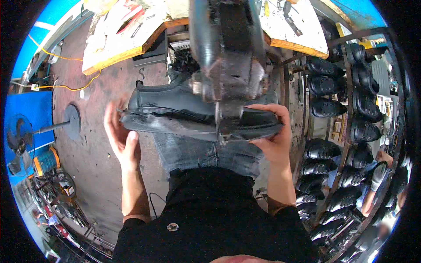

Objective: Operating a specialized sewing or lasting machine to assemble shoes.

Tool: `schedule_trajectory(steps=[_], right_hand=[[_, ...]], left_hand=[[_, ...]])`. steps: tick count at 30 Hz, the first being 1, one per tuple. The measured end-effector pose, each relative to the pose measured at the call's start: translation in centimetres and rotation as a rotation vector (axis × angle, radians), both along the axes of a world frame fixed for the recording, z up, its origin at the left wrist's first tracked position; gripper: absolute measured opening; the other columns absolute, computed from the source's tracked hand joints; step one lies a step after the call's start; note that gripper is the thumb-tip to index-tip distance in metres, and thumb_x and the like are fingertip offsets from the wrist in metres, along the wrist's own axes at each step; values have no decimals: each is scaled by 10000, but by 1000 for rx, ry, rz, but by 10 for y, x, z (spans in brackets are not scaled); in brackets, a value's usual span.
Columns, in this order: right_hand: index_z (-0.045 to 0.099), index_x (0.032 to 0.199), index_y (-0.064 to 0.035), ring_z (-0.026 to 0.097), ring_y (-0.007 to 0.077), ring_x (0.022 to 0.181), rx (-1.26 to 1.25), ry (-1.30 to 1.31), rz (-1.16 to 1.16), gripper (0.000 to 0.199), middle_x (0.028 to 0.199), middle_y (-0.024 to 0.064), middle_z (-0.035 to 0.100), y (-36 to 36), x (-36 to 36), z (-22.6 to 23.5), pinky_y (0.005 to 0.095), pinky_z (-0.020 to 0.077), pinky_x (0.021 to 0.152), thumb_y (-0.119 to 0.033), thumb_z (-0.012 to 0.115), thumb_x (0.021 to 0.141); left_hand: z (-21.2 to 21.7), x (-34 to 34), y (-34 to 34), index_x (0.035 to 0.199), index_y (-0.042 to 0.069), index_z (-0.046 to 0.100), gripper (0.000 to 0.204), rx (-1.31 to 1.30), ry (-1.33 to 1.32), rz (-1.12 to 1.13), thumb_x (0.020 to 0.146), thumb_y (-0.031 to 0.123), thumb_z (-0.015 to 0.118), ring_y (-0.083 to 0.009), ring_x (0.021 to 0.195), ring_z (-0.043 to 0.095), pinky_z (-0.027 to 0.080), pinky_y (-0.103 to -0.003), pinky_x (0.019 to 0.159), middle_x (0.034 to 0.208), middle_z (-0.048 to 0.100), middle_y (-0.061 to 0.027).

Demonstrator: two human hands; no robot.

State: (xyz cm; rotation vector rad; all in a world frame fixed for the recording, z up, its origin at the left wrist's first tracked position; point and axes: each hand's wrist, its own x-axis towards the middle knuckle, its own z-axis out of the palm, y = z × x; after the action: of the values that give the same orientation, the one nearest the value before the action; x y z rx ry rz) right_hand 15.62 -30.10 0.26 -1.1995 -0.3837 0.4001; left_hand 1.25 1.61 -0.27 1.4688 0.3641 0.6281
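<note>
A black leather shoe [175, 101] lies sideways across the front of a dark metal machine [236, 81], its sole edge turned toward me. The machine's narrow lower arm comes down over the shoe and hides part of it. My right hand [277, 136] grips the right end of the shoe, fingers on the far side and thumb on the near side. At the left end, my left hand [124, 142] is cupped with thumb and fingers spread apart. Its fingertips are blurred beside the shoe, and no firm hold shows.
Racks [302, 131] carrying several black shoes [326, 107] stand at the right. Behind them shows another person's gloved hand [378, 177]. White-topped workbenches [116, 41] with tools lie beyond the machine. A pedestal fan [19, 133] and yellow cord [70, 87] are at the left.
</note>
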Motion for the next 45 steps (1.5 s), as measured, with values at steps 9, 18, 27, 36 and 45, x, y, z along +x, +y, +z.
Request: schedule_trajectory(steps=[9,18,27,36,45], right_hand=[[488,1276,-36,639,217,1142,-220,-227,49,661,1295,130,638,26,-3,24,353,514,975,-64,871,738],[529,1216,-43,686,264,1033,-530,-456,-3,667,1186,132,670,33,-6,45,344,561,879,-86,910,671],[341,1501,-40,397,326,1408,-405,-555,57,1063,1489,172,438,8,-4,-50,456,289,1163,-231,939,643],[238,1544,40,290,281,1476,-229,122,236,1191,1587,172,304,-39,-10,-106,390,194,1197,-584,771,681],[493,1411,-8,486,262,1345,-638,-306,9,1087,1432,122,535,-119,49,-34,394,351,1151,-81,937,421]], left_hand=[[89,43,-52,1392,44,495,842,973,63,-320,729,396,876,-433,1378,444,171,-649,1174,1354,595,-195],[79,85,-70,1163,34,656,575,669,262,-656,654,178,880,-324,1081,653,486,-427,959,1094,682,-142],[38,66,-82,1223,-10,627,538,-38,152,-610,743,64,857,-200,1124,640,497,-347,972,1228,678,-107],[0,56,-104,1320,-19,512,639,-330,-45,-523,800,164,838,-323,1258,565,407,-457,1092,1322,603,-198],[3,49,-114,1337,65,446,723,-492,24,-388,771,259,851,-442,1306,488,319,-611,1139,1329,526,-204]])
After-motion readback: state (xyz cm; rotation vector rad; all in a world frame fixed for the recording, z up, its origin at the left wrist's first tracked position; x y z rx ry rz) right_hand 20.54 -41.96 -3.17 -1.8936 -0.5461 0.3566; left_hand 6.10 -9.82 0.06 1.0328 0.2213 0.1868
